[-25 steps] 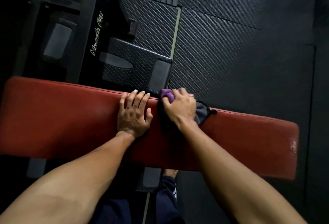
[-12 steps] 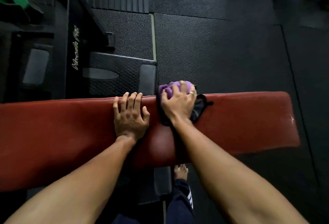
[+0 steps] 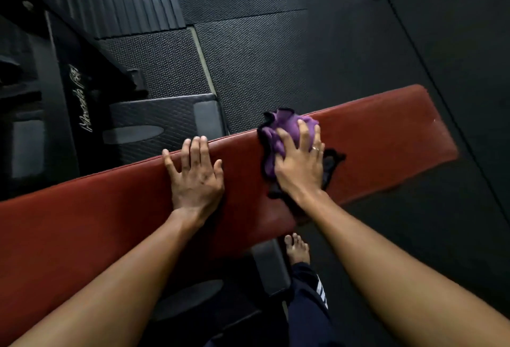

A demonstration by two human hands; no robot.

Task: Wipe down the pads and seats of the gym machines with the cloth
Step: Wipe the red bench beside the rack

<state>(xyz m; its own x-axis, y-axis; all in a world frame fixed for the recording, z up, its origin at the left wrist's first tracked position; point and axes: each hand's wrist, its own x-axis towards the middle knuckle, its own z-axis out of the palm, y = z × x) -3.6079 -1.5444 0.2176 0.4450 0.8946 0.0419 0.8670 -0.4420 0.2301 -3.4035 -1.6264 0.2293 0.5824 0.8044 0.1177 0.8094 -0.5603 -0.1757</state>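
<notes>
Our right hand (image 3: pixel 299 164), fingers spread, presses the bunched purple, black-edged cloth (image 3: pixel 278 126) at the far edge of the red pad (image 3: pixel 386 137); our left hand (image 3: pixel 196 178) lies flat.

left hand (image 3: pixel 194 178) flat, fingers spread | right hand (image 3: pixel 299 164) palm-down, fingers extended

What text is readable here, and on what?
White cursive script on the black metal machine frame: looks like two words, too blurred to read.
Red padded bench: no text.
Purple cloth: no text.
White stripes on the dark trouser leg: pattern only, no lettering.
</notes>
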